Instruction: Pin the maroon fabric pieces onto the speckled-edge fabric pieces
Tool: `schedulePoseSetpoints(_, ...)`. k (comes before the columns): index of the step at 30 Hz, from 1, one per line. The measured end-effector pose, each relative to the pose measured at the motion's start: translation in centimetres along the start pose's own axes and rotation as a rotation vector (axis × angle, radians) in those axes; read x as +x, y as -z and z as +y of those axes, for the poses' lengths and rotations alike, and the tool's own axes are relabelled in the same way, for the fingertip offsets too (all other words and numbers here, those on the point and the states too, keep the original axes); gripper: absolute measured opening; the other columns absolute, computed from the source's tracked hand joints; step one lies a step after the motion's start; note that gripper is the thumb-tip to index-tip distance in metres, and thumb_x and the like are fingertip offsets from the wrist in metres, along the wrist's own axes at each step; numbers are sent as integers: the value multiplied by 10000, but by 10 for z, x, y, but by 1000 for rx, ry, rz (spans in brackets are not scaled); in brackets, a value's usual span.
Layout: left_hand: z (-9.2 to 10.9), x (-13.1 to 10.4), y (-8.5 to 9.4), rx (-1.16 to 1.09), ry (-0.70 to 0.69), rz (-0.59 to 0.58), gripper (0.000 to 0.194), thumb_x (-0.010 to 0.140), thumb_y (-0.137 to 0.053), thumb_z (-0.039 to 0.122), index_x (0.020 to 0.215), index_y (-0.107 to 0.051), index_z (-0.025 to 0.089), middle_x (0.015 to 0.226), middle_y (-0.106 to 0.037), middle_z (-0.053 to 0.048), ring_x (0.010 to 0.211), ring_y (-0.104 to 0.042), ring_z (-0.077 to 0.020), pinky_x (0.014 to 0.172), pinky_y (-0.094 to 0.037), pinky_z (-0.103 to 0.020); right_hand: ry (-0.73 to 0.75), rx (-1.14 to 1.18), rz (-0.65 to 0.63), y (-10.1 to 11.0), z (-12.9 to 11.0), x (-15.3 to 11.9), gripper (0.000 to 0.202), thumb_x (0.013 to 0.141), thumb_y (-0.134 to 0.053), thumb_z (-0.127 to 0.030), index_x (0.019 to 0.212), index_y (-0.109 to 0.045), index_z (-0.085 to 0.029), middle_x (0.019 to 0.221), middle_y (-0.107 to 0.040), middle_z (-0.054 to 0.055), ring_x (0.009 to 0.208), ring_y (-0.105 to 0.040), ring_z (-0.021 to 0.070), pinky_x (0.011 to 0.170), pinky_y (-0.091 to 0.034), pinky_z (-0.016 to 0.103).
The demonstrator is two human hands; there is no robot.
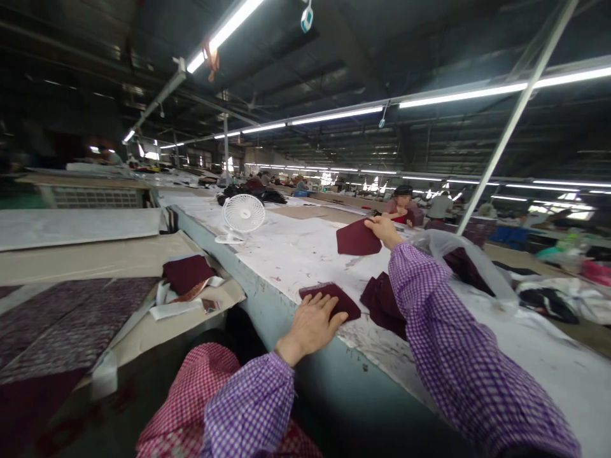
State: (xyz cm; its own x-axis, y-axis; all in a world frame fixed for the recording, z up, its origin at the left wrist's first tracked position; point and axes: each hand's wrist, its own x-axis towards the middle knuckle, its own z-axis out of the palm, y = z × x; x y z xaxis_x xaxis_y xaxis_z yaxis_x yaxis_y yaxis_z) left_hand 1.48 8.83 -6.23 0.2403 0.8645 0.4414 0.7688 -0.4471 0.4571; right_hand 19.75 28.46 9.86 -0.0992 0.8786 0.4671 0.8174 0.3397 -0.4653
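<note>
My right hand (386, 230) is raised over the long white-covered table (296, 245), pinching the corner of a maroon fabric piece (358, 238) with angled edges. Below it to the left, my left hand (316, 321) lies flat with fingers spread on a small stack of maroon cut pieces (347, 305) near the table's front edge. Between my right sleeve and that stack sits a crumpled heap of maroon fabric (383, 302), partly hidden by the sleeve.
A small white fan (243, 215) stands on the table. Beyond my right arm lies a clear plastic bag (470, 267) with dark fabric inside. At left, a lower surface bears a maroon bundle (188, 275) and mottled fabric (86, 324). A person (401, 205) works across the table.
</note>
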Motion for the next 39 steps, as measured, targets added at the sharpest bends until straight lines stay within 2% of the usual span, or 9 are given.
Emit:
schedulePoseSetpoints(6, -9, -2, 21, -559, 183, 274, 538, 880, -441, 521, 1240, -544, 134, 1320, -541, -157, 1273, -452, -261, 1104, -309, -444, 193, 234, -106, 6, -23, -38, 182, 840, -523, -321, 835, -581, -149, 827, -661, 54, 736, -601, 152, 648, -465, 244)
schedulePoseSetpoints(9, -6, -5, 34, -1128, 329, 264, 613, 847, -436, 605, 1228, -511, 131, 1295, -546, -194, 1181, -537, -291, 967, -462, -475, 452, 318, -241, 8, -49, -87, 224, 822, -557, -370, 871, -608, -157, 843, -662, 51, 790, -604, 176, 695, -470, 274)
schedulePoseSetpoints(13, 0, -10, 38, -1563, 464, 129, 450, 786, -606, 441, 1094, -548, 118, 1079, -647, -164, 891, -664, -240, 734, -579, -402, 822, 301, -803, 13, -74, -148, 240, 832, -590, -365, 1006, -653, -212, 1038, -662, 35, 972, -601, 176, 878, -448, 313)
schedulePoseSetpoints(15, 1, -14, 34, -1542, 503, 194, 394, 690, -681, 211, 1057, -558, 137, 907, -671, -78, 740, -662, -164, 683, -581, -328, 854, 350, -824, 12, -71, -158, 333, 849, -579, -374, 1156, -604, -248, 1286, -549, 38, 1182, -498, 192, 1004, -374, 359)
schedulePoseSetpoints(18, 2, -19, 30, -1492, 516, 277, 519, 631, -658, 116, 1129, -531, 187, 775, -642, 13, 650, -633, -107, 646, -568, -270, 575, 358, -623, 1, -49, -150, 551, 858, -560, -420, 1362, -419, -246, 1453, -357, 94, 1285, -390, 230, 1045, -334, 432)
schedulePoseSetpoints(24, 3, -28, 34, -1491, 440, 198, 601, 637, -664, 147, 1216, -517, 215, 795, -648, 20, 659, -636, -103, 637, -558, -237, 116, 532, -1007, -25, -20, -140, 817, 791, -647, -408, 1461, -226, -205, 1382, -439, 169, 1131, -539, 237, 917, -466, 399)
schedulePoseSetpoints(29, -16, -35, 41, -1396, 469, 209, 570, 610, -704, 164, 1160, -563, 213, 791, -656, 17, 692, -645, -123, 641, -545, -239, 98, 695, -939, -26, -27, -142, 782, 669, -741, -258, 1365, -395, -177, 1387, -436, 162, 1197, -496, 264, 985, -414, 418)
schedulePoseSetpoints(35, -20, -14, 64, -956, 414, 269, 566, 746, -599, 568, 1118, -610, 142, 1053, -681, -115, 970, -627, -237, 792, -498, -328, 135, 669, -916, -18, -30, -140, 801, 661, -724, -221, 1381, -373, -198, 1441, -351, 175, 1355, -292, 281, 1038, -336, 452)
schedulePoseSetpoints(39, -7, 13, 70, -760, 360, 109, 566, 707, -596, 629, 950, -687, 127, 883, -711, -91, 830, -639, -222, 741, -477, -307, 125, 716, -910, -20, -31, -141, 788, 660, -722, -222, 1369, -380, -190, 1373, -427, 170, 1308, -361, 280, 979, -408, 429)
